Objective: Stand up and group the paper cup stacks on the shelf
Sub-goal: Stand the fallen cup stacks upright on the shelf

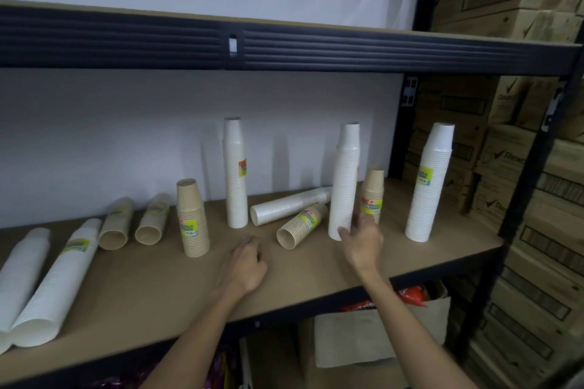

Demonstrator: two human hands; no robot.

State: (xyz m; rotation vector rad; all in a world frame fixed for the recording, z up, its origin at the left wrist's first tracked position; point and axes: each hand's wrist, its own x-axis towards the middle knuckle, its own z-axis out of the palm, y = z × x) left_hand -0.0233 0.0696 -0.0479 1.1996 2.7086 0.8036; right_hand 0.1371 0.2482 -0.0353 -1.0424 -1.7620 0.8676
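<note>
Paper cup stacks stand and lie on a brown shelf. Three tall white stacks are upright: one at the back, one at centre right, one far right. My right hand touches the base of the centre-right stack, fingers spread around it. My left hand rests on the shelf, fingers curled, holding nothing. Two short brown stacks stand upright, one left of centre and one behind my right hand. A white stack and a brown stack lie between my hands.
At the left, two long white stacks and two brown stacks lie on their sides. A dark shelf beam runs overhead. Cardboard boxes fill the right. A paper bag sits on the lower level.
</note>
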